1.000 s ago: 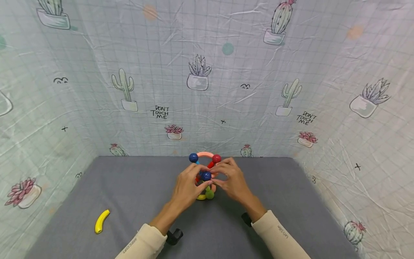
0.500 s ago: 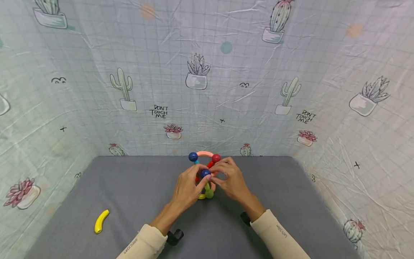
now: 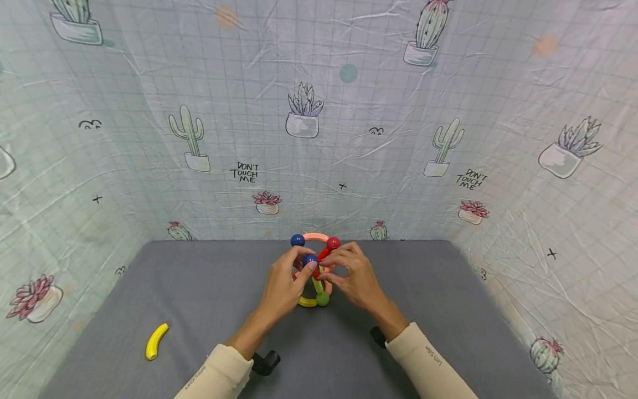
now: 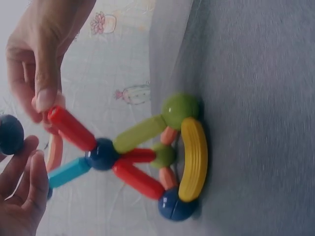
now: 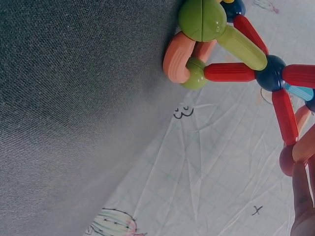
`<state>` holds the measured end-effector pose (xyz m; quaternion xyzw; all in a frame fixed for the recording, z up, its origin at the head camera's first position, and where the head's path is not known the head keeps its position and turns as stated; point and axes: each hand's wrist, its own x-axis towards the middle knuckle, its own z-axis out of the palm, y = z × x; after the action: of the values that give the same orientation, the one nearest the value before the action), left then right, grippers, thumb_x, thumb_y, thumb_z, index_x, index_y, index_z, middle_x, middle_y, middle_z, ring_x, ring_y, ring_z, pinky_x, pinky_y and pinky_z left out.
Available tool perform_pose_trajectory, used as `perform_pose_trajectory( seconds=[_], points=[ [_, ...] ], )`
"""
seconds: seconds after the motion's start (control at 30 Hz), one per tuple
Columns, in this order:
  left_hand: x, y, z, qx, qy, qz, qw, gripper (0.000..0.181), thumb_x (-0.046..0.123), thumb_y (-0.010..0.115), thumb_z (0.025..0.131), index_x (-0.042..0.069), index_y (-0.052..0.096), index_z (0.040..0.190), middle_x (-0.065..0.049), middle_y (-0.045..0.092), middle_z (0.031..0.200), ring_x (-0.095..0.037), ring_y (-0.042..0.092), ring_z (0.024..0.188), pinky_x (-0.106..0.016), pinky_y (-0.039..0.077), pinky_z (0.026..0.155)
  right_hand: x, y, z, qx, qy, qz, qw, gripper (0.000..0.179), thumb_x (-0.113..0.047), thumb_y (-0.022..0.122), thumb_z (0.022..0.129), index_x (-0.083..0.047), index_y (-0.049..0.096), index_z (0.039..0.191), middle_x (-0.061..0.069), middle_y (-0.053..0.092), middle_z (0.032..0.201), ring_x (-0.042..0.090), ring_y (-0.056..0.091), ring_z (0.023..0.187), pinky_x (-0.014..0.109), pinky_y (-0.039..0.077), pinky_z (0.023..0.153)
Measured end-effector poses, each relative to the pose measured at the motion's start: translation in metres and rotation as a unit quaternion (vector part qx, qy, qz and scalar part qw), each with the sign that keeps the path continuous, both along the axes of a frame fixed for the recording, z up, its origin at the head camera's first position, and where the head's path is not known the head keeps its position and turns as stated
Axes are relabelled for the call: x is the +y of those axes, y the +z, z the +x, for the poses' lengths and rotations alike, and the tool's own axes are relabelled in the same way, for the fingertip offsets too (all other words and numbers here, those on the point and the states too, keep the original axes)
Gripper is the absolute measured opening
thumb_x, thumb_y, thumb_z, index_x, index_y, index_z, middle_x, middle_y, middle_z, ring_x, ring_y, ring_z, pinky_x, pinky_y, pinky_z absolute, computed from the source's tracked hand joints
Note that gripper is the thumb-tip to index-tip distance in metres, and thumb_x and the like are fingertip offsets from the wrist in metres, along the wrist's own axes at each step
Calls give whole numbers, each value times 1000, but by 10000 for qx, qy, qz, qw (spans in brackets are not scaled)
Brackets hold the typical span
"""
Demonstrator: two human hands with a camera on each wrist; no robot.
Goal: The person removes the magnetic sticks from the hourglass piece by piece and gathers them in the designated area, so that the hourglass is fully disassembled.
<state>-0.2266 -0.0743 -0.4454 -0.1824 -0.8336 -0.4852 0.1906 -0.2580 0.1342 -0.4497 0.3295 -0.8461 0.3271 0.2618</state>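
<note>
My left hand pinches a loose dark blue ball between thumb and fingers, apart from the stick-and-ball construction. My right hand pinches the free end of a red stick, thumb right at its tip. That stick comes out of a blue hub ball, which also bears a green stick, a light blue stick and other red sticks. The base has green balls, a yellow curved stick and coral curved pieces. A red ball and another blue ball sit at the top.
A loose yellow curved stick lies at the left on the grey cloth-covered table. Behind the table hangs a cactus-print sheet, which also closes off both sides. Black camera mounts hang below the wrists.
My left hand has drawn the blue ball leftward and slightly up, away from the right fingertips, uncovering the red stick's end. The right hand has hardly moved.
</note>
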Motion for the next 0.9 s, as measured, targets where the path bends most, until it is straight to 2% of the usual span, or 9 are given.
perform_pose_trajectory(
  seconds=[0.2,0.43,0.7,0.8,0.9],
  points=[
    [-22,-1,-3,137,246,-11,9996,27,30,74,101,19,72,126,0,69,105,-12,63,83,-25,55,65,-1,1,1,-13,8,-23,10000,32,-22,96,78,-17,84,106,-6,81,102,14,58,106,40,56,92],
    [-61,-3,-7,157,677,-180,9974,29,25,78,98,18,74,126,-3,72,111,-14,65,84,-24,54,65,0,1,2,-132,-24,-45,9999,32,-22,95,79,-17,84,108,-7,81,102,14,57,107,38,56,90],
    [-119,-3,-17,-94,1146,-404,9925,33,12,79,97,14,73,129,-11,73,119,-23,71,92,-22,55,66,0,0,1,-122,10,-74,9999,32,-21,95,78,-17,84,108,-7,81,103,14,58,108,38,56,92],
    [-141,-5,-23,-221,1226,-470,9911,34,6,78,97,11,72,130,-15,73,120,-27,72,95,-21,56,66,0,0,1,-162,0,-67,9998,32,-21,95,78,-17,84,108,-7,81,103,14,58,108,39,56,92],
    [-163,-8,-29,-499,1259,-583,9891,36,4,76,97,10,71,132,-17,74,121,-31,72,99,-21,56,68,0,0,1,-197,-11,-51,9998,32,-21,95,79,-17,84,108,-7,81,103,14,58,109,39,56,93]
  ],
)
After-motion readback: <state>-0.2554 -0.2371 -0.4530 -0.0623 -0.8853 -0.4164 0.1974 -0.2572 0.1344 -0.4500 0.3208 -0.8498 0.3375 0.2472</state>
